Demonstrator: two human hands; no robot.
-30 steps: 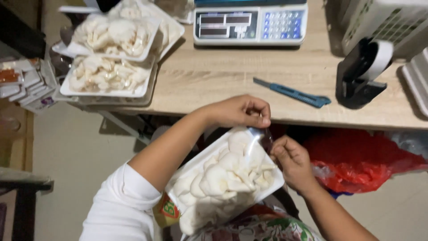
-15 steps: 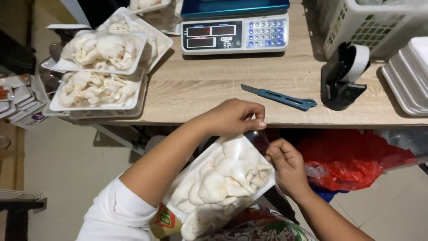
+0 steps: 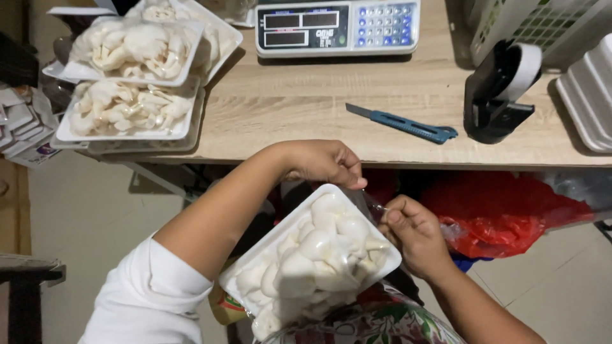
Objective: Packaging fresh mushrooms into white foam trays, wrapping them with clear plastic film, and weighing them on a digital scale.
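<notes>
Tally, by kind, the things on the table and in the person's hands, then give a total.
Trays of white mushrooms: 4 (one held, stack of three)
Weighing scale: 1
Blue utility knife: 1
Tape dispenser: 1
Total: 7

Tray of mushrooms [image 3: 312,264] held below table edge [image 3: 382,156], over lap. Left hand [image 3: 322,162] at tray's far corner, right hand [image 3: 411,232] at its right side. On table: scale [image 3: 338,27] at back centre, utility knife [image 3: 403,124] before it, tape dispenser [image 3: 497,89] right of knife, stacked mushroom trays [image 3: 131,76] at left end. Plastic bag [image 3: 503,213] under table, right.
</notes>
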